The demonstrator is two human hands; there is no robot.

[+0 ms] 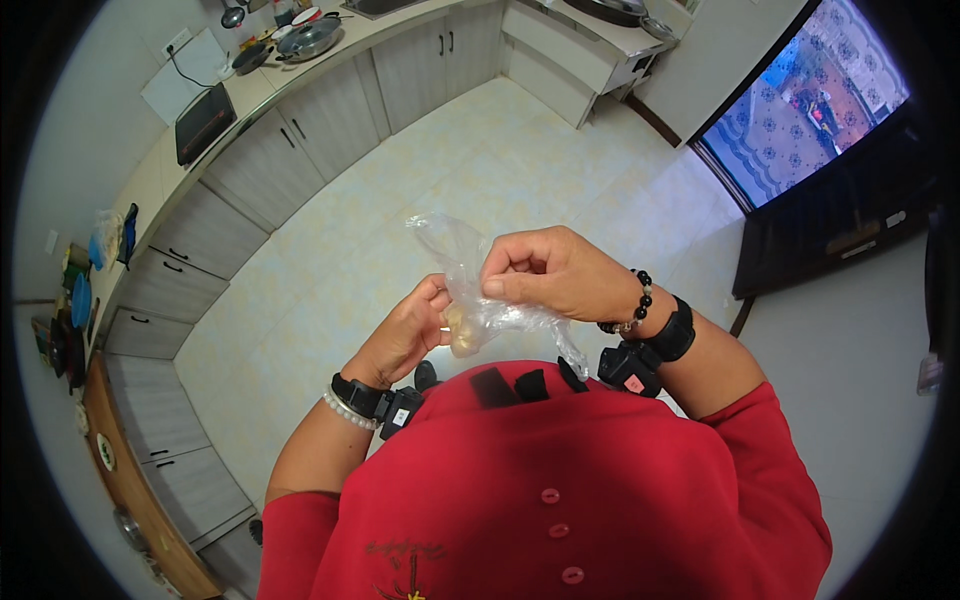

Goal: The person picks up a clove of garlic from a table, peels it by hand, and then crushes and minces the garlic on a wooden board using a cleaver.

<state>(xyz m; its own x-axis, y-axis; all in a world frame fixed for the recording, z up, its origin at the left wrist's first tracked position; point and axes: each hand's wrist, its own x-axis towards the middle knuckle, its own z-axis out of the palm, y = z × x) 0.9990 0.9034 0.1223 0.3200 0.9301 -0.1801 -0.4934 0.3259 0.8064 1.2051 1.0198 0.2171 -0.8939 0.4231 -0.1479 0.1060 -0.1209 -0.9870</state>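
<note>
A clear plastic bag (517, 316) is held up in front of my red shirt. Pale yellowish pieces (463, 335) sit bunched in its lower left part; what they are cannot be made out through the film. Fingers of my left hand (409, 326) support the bag from the left, beside these pieces. My right hand (551, 274) pinches the film between thumb and bent fingers. One loose end of the bag stands up to the upper left, and another hangs down towards my shirt. Both wrists carry black straps with small boxes.
A long counter with grey cabinets (300, 150) curves along the left and far sides. On it are a lidded pan (309, 39), a small frying pan (252, 57) and a black induction cooker (205, 124). A wooden board (124, 480) lies at lower left. The dark door (832, 217) stands open at right.
</note>
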